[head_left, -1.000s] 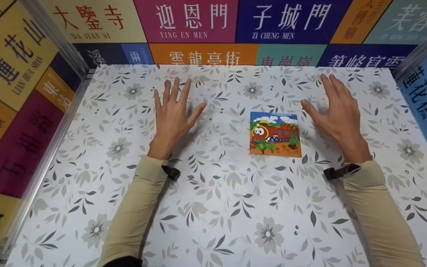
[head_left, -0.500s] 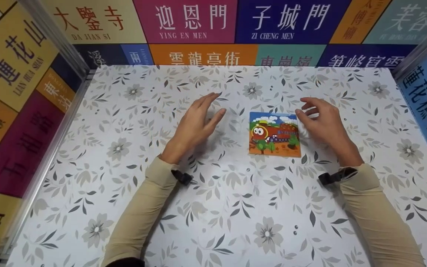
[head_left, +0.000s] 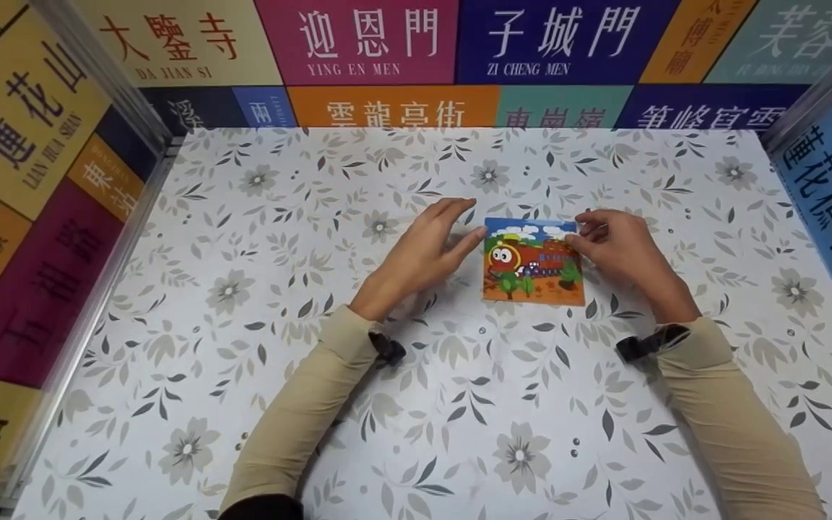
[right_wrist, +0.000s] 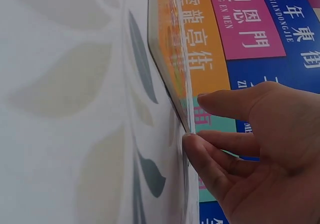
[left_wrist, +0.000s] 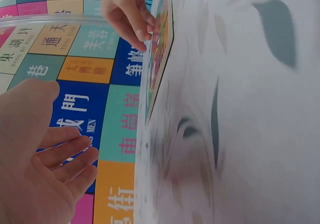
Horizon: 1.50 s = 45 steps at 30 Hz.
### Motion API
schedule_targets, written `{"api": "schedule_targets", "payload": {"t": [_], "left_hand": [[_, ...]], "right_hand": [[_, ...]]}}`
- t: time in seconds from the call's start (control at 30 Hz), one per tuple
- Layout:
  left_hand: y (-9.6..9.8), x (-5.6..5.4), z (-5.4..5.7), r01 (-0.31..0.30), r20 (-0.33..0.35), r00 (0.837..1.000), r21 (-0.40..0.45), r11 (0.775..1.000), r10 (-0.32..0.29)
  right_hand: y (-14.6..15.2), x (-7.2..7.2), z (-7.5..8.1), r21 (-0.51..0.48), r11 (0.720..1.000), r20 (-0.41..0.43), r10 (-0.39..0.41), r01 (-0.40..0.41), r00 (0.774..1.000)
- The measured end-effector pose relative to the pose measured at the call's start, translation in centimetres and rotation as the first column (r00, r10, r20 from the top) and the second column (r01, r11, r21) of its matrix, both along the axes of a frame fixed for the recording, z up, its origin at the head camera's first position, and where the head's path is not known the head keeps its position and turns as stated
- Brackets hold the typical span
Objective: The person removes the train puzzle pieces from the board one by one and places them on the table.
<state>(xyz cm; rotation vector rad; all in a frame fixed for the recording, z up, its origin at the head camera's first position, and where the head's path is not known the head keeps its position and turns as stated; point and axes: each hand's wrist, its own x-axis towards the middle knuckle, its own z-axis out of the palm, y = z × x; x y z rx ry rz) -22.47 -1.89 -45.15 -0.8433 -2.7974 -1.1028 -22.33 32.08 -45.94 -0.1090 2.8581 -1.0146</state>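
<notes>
A thin square picture board [head_left: 534, 261] with a cartoon train lies flat on the table, right of the middle in the head view. My right hand [head_left: 624, 249] is at its upper right edge, thumb over the picture side. In the right wrist view, the index fingertip [right_wrist: 191, 140] is right at the corner of the board [right_wrist: 172, 59], with a gap between it and the thumb. My left hand [head_left: 423, 249] is left of the board, fingers extended, its thumb tip close to the upper left edge. In the left wrist view, the left hand [left_wrist: 55, 159] holds nothing.
The table [head_left: 387, 433] has a white covering with grey flowers and leaves. Upright panels [head_left: 373, 43] with coloured blocks and large characters border it at the back, left and right. A dark strap [head_left: 651, 345] with a small device is on each wrist.
Both hands have come in toward the board: the left has moved right, the right has moved left and nearer. The right fingers have bent more. The board stays in place.
</notes>
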Motion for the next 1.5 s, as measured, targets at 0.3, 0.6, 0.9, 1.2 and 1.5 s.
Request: {"api": "schedule_targets", "payload": {"t": [0.3, 0.6, 0.9, 1.2, 1.5], "left_hand": [[3.0, -0.6, -1.1, 0.089, 0.032, 0.996, -0.01, 0.996, -0.088], [6.4, -0.7, -2.0, 0.196, 0.103, 0.977, -0.086, 0.977, -0.187], [8.6, -1.8, -2.4, 0.172, 0.11, 0.98, -0.052, 0.984, -0.166], [10.0, -2.5, -2.5, 0.084, 0.125, 0.989, -0.088, 0.993, -0.073], [11.1, -2.7, -2.7, 0.037, 0.131, 0.991, -0.171, 0.985, -0.015]], "right_hand": [[0.2, -0.3, -0.5, -0.024, 1.0, -0.009, 0.004, -0.005, 1.0], [0.2, -0.6, -0.8, -0.065, 0.998, 0.024, 0.018, -0.017, 1.0], [0.4, -0.7, -0.7, -0.094, 0.996, 0.051, 0.012, -0.007, 0.999], [0.7, -0.6, -1.0, -0.111, 0.993, 0.002, 0.035, -0.035, 0.999], [0.8, -0.6, -1.0, -0.118, 0.993, 0.034, 0.02, -0.016, 0.999]]}}
